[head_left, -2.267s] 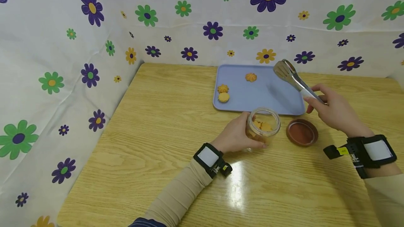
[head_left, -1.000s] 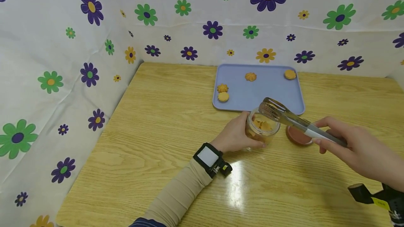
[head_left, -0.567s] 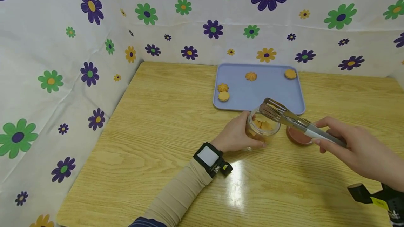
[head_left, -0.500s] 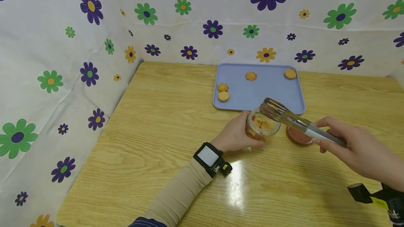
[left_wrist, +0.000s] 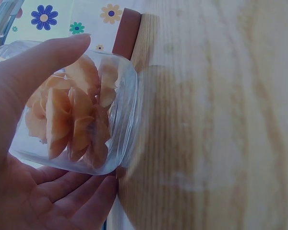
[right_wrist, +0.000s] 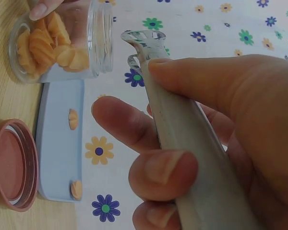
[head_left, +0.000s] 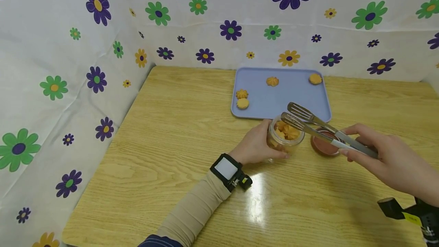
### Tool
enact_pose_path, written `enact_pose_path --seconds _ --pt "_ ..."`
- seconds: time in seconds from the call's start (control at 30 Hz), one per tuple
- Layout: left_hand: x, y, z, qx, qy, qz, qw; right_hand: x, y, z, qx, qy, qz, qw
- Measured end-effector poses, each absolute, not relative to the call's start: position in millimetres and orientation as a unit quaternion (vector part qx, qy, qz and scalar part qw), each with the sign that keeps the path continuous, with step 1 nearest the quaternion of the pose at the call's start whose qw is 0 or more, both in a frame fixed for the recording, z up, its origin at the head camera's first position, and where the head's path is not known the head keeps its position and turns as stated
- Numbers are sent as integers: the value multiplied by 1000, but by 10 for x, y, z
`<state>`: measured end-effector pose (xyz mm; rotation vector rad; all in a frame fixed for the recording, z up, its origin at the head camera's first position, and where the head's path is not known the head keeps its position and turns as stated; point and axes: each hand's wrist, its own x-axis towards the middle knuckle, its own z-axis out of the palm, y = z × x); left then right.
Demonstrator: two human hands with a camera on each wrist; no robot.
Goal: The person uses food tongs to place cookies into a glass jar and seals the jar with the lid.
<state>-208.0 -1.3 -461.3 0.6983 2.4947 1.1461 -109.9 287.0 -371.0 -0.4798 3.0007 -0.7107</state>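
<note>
Head view: the left hand (head_left: 255,146) grips the glass jar (head_left: 279,147) of biscuits (head_left: 290,132); the right hand (head_left: 387,159) holds tongs (head_left: 337,144), tips parted just above its mouth. Left wrist: the jar sits inside the curled hand. Right wrist: the jar lies beyond the hand clasping the tongs.

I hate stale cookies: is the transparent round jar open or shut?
Open: the jar is lidless; the round brown lid lies on the wooden table.

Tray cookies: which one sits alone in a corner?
The right-hand cookie, in the far right corner of the blue tray. The two left-hand cookies lie close together; the middle cookie is away from any corner.
</note>
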Motion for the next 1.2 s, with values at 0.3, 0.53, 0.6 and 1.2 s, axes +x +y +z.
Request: enact_pose_path --seconds 0.3,0.53,0.6,1.2 --pt "-2081 -8 -4627 243 872 398 150 -1107 2868 -3701 -140 961 -234 34" --pt "-2078 -10 -4637 247 871 399 148 -1192 2914 -3744 -126 960 -250 24" --pt "-2076 -10 -4633 248 870 399 148 -1248 2939 -3761 -112 957 -265 26" --pt "-2085 -28 -4640 248 866 408 152 -2150 3215 -4006 -10 954 -294 56"
